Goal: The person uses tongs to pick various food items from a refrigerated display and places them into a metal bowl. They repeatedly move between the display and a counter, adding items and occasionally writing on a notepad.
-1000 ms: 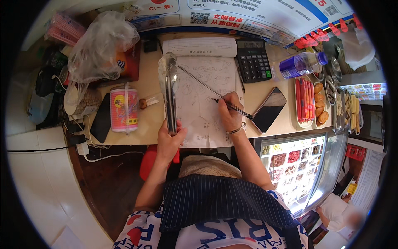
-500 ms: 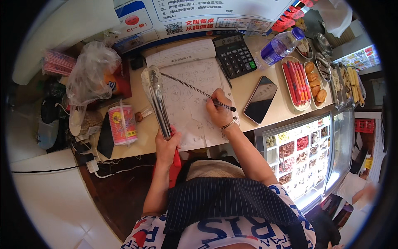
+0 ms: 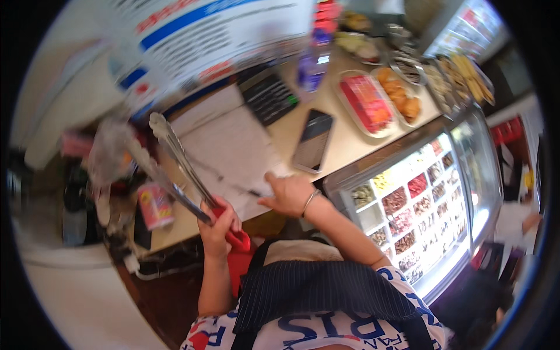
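Red-handled metal tongs [image 3: 188, 166] are gripped in my left hand [image 3: 219, 229], their two arms spread apart and pointing up and away over the counter's left part. My right hand [image 3: 287, 194], with a bracelet on the wrist, is over the near right edge of the paper sheets [image 3: 242, 143], its fingers apart. Just left of its fingertips, a dark pen [image 3: 251, 191] with a coiled cord lies on the paper, blurred by motion. A black calculator [image 3: 268, 96] sits at the paper's far right, and a phone [image 3: 315, 141] lies right of the paper.
Right of the phone are a dish of red sticks [image 3: 365, 104] and a dish of golden-brown pieces [image 3: 400, 93]. A lit glass display case [image 3: 402, 204] fills the right side. A purple-labelled bottle [image 3: 314, 70] stands behind. A pink canister [image 3: 155, 206] and plastic bag [image 3: 111, 151] are at left.
My right hand has let go of the pen and drawn back toward me. The tongs in my left hand have spread open. The whole view has turned and shifted.
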The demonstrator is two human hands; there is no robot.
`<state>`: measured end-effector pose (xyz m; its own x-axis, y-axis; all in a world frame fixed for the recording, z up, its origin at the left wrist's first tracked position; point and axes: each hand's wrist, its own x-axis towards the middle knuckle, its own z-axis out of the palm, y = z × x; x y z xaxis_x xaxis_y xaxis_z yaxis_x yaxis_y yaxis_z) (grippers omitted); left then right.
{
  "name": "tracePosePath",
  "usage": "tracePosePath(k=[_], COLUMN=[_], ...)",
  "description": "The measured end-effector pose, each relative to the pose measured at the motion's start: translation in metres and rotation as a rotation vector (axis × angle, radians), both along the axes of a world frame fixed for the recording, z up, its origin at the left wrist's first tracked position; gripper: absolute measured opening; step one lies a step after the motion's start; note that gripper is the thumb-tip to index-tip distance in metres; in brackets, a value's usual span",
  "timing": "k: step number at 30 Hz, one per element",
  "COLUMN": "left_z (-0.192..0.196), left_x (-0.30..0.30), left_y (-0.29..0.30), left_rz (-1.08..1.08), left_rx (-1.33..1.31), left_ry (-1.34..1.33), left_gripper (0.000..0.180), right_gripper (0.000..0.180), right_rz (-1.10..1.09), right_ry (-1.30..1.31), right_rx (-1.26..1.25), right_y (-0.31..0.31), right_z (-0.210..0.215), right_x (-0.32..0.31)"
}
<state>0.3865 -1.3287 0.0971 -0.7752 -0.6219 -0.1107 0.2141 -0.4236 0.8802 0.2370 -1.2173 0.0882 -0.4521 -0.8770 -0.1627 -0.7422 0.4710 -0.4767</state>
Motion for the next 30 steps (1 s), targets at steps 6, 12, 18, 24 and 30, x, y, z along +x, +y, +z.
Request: tracePosePath(k=[6, 12, 18, 24, 30], left_z=[0.002, 0.000, 0.030, -0.020, -0.071], left_x=[-0.104, -0.210, -0.418, -0.681, -0.772], left_y=[0.115, 0.220, 0.191, 0.103, 0.148], left_rz=[-0.336, -1.301, -1.106, -0.192, -0.404], left_rx=[-0.256, -0.686, -0.860, -1.256, -1.014], left_ry=[0.041, -0.052, 0.023, -0.260, -0.218], left_gripper=[0.041, 0.045, 0.029, 0.040, 0.064], right_gripper=[0.065, 0.060, 0.057, 0.043, 0.057], right_rz=[-0.117, -1.009, -1.547, -1.847, -2.028], right_ry=[-0.715, -0.588, -0.486, -0.427, -0.468], right_rx=[-0.661, -0.775, -0.911, -0.944, -0.670], right_y=[0.121, 0.244, 0.318, 0.326, 0.322], right_z=[0.012, -0.026, -0.069, -0.082, -0.093], right_x=[-0.002, 0.010, 0.031, 0.052, 0.069])
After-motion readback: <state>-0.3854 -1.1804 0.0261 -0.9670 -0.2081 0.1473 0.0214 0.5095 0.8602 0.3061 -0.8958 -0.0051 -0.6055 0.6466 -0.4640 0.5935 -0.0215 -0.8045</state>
